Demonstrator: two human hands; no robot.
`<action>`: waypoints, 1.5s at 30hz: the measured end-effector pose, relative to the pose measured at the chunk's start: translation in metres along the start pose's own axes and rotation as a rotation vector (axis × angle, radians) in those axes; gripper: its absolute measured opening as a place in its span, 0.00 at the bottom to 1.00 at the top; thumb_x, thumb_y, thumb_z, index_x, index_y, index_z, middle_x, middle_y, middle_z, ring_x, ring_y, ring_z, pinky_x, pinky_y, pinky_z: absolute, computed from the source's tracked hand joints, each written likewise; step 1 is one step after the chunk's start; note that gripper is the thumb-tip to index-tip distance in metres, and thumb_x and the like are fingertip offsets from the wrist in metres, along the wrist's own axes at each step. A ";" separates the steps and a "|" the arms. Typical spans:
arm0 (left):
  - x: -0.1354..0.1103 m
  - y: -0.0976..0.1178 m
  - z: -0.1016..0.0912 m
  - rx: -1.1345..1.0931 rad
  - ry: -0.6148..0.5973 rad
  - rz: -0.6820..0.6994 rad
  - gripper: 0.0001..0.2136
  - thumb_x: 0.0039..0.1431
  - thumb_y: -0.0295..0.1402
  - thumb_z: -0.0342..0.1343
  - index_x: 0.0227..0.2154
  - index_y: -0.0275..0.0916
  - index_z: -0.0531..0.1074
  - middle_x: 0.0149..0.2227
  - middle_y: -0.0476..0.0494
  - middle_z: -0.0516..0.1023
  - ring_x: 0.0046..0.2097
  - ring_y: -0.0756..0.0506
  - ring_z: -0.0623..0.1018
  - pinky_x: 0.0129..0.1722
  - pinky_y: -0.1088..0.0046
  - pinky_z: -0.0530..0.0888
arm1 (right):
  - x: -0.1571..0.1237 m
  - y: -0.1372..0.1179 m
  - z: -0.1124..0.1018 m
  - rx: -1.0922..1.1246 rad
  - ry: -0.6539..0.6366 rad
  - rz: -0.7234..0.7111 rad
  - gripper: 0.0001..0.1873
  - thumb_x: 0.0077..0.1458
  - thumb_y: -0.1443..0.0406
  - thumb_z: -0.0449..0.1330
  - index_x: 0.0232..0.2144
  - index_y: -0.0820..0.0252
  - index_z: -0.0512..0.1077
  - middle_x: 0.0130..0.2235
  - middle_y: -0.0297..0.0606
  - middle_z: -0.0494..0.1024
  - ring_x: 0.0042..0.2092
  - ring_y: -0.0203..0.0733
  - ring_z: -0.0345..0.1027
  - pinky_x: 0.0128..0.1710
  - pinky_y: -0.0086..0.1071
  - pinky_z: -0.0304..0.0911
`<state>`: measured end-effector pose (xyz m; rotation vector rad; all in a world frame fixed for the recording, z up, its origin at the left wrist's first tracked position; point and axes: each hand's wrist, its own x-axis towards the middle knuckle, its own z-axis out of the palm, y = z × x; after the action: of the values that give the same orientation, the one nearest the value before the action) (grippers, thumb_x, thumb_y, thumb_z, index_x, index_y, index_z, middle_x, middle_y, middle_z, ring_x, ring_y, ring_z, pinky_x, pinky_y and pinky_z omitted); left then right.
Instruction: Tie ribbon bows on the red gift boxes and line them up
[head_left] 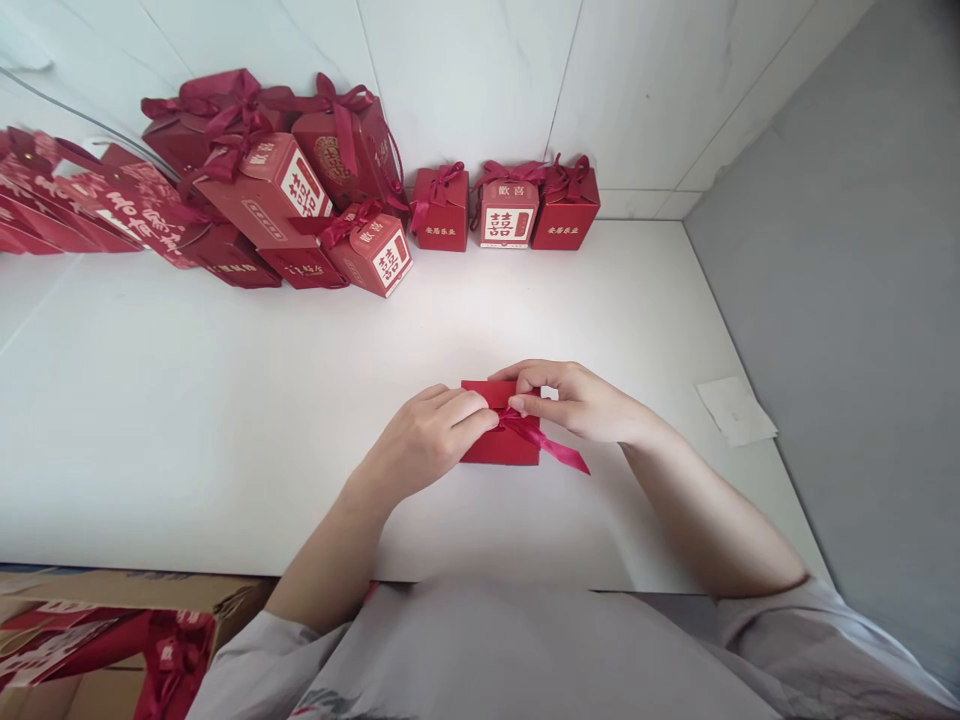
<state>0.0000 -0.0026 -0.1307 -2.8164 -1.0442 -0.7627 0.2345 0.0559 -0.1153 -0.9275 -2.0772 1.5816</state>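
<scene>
A small red gift box (501,450) sits on the white table in front of me, seen from above. A dark pink ribbon (559,453) crosses its top, and one loose tail hangs out toward the lower right. My left hand (437,430) lies over the box's left side, its fingers closed on the ribbon near the knot. From the right, my right hand (566,398) pinches the ribbon beside the left fingertips, with its other fingers behind the box. The knot itself is partly covered by my fingers.
Three finished-looking red boxes with bows (508,215) stand by the tiled wall. Several more red boxes (262,190) are piled at the back left, beside red patterned bags (112,200). A white paper (736,410) lies at the right edge. An open cardboard carton (240,592) is at lower left.
</scene>
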 end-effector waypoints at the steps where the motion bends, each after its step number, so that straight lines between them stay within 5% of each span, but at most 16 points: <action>1: 0.000 -0.001 0.000 -0.032 0.015 0.004 0.07 0.64 0.22 0.54 0.39 0.39 0.73 0.33 0.47 0.76 0.32 0.48 0.72 0.34 0.69 0.68 | 0.000 0.000 -0.001 -0.007 -0.010 -0.004 0.13 0.63 0.63 0.57 0.25 0.57 0.68 0.53 0.38 0.77 0.47 0.44 0.72 0.49 0.39 0.64; 3: 0.000 -0.004 -0.001 -0.142 0.066 0.000 0.02 0.62 0.28 0.59 0.33 0.40 0.73 0.31 0.48 0.75 0.31 0.49 0.72 0.33 0.69 0.68 | -0.001 0.000 -0.003 -0.019 -0.037 -0.015 0.13 0.63 0.62 0.57 0.26 0.57 0.69 0.53 0.38 0.78 0.47 0.45 0.72 0.49 0.40 0.63; 5: 0.001 -0.007 -0.002 -0.277 0.155 -0.056 0.11 0.61 0.31 0.61 0.24 0.39 0.69 0.27 0.50 0.73 0.29 0.50 0.70 0.32 0.70 0.67 | -0.002 0.001 -0.006 -0.027 -0.066 -0.018 0.12 0.63 0.61 0.57 0.27 0.57 0.69 0.52 0.39 0.78 0.46 0.45 0.72 0.49 0.40 0.63; 8: 0.002 -0.010 -0.007 -0.378 0.248 -0.306 0.18 0.62 0.30 0.59 0.19 0.37 0.61 0.23 0.50 0.69 0.27 0.51 0.67 0.30 0.71 0.65 | -0.005 0.001 -0.011 -0.042 -0.106 -0.022 0.09 0.62 0.62 0.58 0.29 0.56 0.69 0.52 0.39 0.77 0.47 0.45 0.71 0.48 0.39 0.64; 11: 0.002 -0.012 -0.012 -0.375 0.069 -0.608 0.14 0.61 0.37 0.60 0.24 0.39 0.65 0.26 0.50 0.71 0.29 0.50 0.68 0.30 0.72 0.65 | -0.007 0.000 -0.013 -0.060 -0.123 -0.034 0.07 0.61 0.63 0.59 0.30 0.56 0.69 0.54 0.38 0.76 0.49 0.45 0.71 0.48 0.39 0.64; 14: 0.000 -0.014 -0.014 -0.477 -0.211 -0.742 0.16 0.60 0.44 0.60 0.25 0.39 0.67 0.28 0.51 0.72 0.29 0.51 0.68 0.28 0.73 0.65 | -0.007 -0.001 -0.011 -0.068 -0.097 -0.039 0.09 0.62 0.59 0.59 0.31 0.56 0.71 0.52 0.39 0.77 0.49 0.46 0.71 0.49 0.39 0.64; 17: -0.002 -0.017 -0.013 -0.616 -0.310 -0.736 0.20 0.62 0.45 0.58 0.20 0.38 0.64 0.24 0.51 0.69 0.25 0.52 0.65 0.25 0.74 0.63 | -0.005 0.000 -0.007 -0.067 -0.061 -0.060 0.12 0.64 0.57 0.58 0.29 0.56 0.71 0.50 0.40 0.78 0.47 0.45 0.72 0.47 0.39 0.64; 25: -0.004 -0.017 -0.008 -0.655 -0.091 -0.458 0.22 0.65 0.33 0.55 0.15 0.37 0.57 0.18 0.51 0.60 0.24 0.51 0.63 0.25 0.73 0.61 | -0.004 -0.001 -0.005 -0.079 -0.010 -0.120 0.13 0.66 0.62 0.55 0.28 0.56 0.70 0.50 0.40 0.77 0.48 0.45 0.72 0.49 0.39 0.65; 35: -0.007 -0.019 0.000 -0.637 -0.050 -0.499 0.21 0.64 0.33 0.55 0.16 0.37 0.58 0.19 0.52 0.60 0.22 0.53 0.59 0.22 0.72 0.57 | -0.006 0.004 -0.015 -0.069 0.033 -0.100 0.14 0.66 0.60 0.56 0.29 0.56 0.73 0.54 0.40 0.75 0.50 0.46 0.72 0.52 0.41 0.63; 41: -0.007 -0.021 -0.003 -0.646 -0.089 -0.504 0.21 0.64 0.34 0.55 0.16 0.37 0.61 0.18 0.51 0.65 0.23 0.53 0.64 0.23 0.74 0.61 | -0.003 0.008 -0.018 -0.027 0.055 -0.041 0.15 0.67 0.57 0.53 0.39 0.55 0.78 0.52 0.41 0.76 0.48 0.46 0.72 0.50 0.39 0.64; 45: -0.005 -0.024 -0.011 -0.767 -0.290 -0.611 0.19 0.64 0.39 0.56 0.18 0.37 0.70 0.21 0.49 0.73 0.25 0.52 0.71 0.24 0.76 0.65 | -0.001 0.010 -0.018 0.011 0.103 -0.018 0.19 0.68 0.53 0.52 0.35 0.56 0.78 0.51 0.41 0.76 0.40 0.42 0.71 0.44 0.37 0.66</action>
<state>-0.0233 0.0107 -0.1270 -3.2970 -2.1161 -0.9791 0.2499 0.0692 -0.1196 -0.9624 -1.9991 1.5029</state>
